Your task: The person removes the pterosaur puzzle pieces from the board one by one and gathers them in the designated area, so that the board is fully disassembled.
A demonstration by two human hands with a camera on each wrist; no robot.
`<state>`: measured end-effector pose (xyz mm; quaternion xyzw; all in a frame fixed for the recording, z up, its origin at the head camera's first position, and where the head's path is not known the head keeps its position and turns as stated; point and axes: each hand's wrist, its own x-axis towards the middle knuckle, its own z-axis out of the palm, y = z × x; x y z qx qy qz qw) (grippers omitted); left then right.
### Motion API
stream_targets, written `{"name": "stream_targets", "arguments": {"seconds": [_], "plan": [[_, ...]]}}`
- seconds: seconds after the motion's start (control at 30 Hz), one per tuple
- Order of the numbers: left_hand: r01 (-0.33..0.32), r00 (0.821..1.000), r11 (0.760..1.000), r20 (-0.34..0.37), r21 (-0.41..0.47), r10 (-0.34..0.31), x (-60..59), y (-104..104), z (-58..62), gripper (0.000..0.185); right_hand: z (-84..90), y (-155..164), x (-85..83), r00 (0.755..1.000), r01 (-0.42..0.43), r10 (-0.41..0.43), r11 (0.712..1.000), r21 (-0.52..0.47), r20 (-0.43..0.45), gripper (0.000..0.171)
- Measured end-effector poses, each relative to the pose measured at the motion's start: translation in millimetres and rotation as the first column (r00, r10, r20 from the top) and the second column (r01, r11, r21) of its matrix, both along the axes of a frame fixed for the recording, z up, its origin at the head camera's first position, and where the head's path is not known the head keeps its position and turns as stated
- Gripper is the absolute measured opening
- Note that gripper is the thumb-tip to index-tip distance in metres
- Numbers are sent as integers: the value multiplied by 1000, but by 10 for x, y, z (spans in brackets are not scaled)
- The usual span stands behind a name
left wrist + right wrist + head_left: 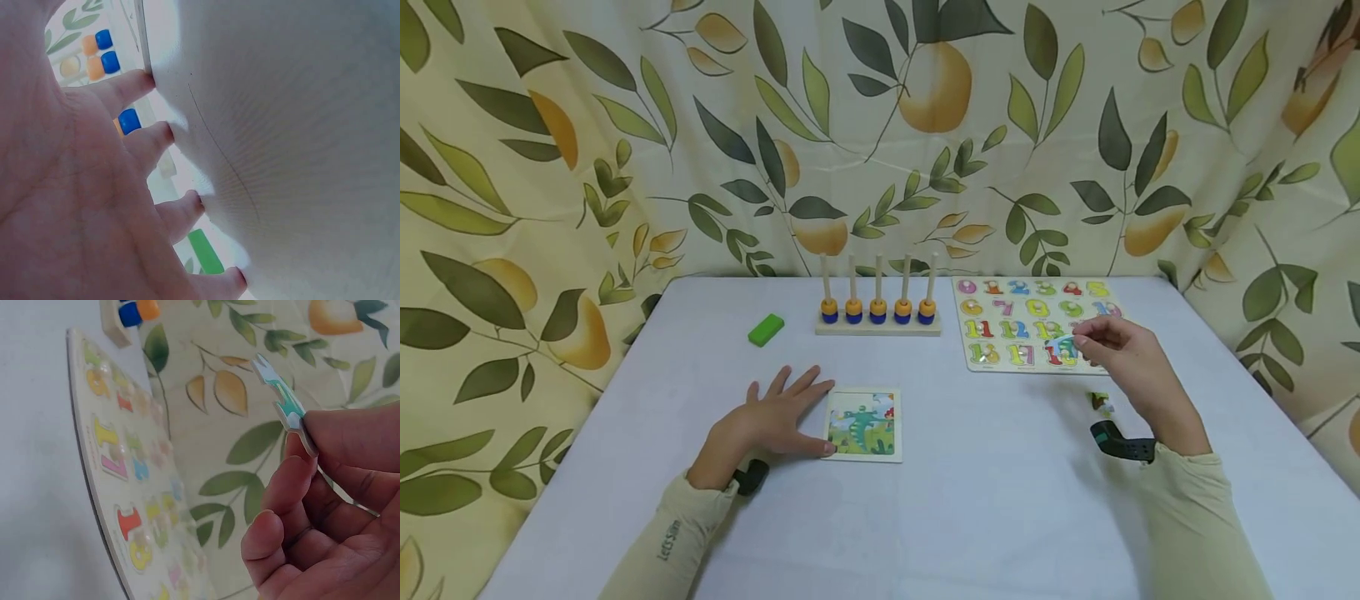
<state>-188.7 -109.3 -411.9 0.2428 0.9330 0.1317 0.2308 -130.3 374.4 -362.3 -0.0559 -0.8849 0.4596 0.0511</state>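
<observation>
Fingers (816, 392) spread apart, the left hand (767, 425) touches the left edge of a dinosaur puzzle (862, 425), below centre in the frame. At right, the right hand (1127, 362) pinches a loose piece (289, 401) near the number board (1026, 318). Beyond stands a beaded peg rack (878, 329), then leafy curtain (880, 171).

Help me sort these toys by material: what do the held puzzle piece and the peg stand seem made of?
Puzzle piece: probably thin wood or thick card, smooth printed face, plain brownish edge showing. Peg stand: likely unpainted wood, matte; its pale tan colour suggests it.
</observation>
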Motion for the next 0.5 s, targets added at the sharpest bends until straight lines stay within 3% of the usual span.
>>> {"name": "stream_targets", "arguments": {"seconds": [0.2,0.5], "plan": [[3,1000,1000,-9,-13,-3,-8,4,0,104,20,249,101,999,34,-34,998,-55,10,37],[23,1000,1000,10,12,-23,-9,10,3,104,-96,613,231,995,88,-86,996,-34,54,39]]}}
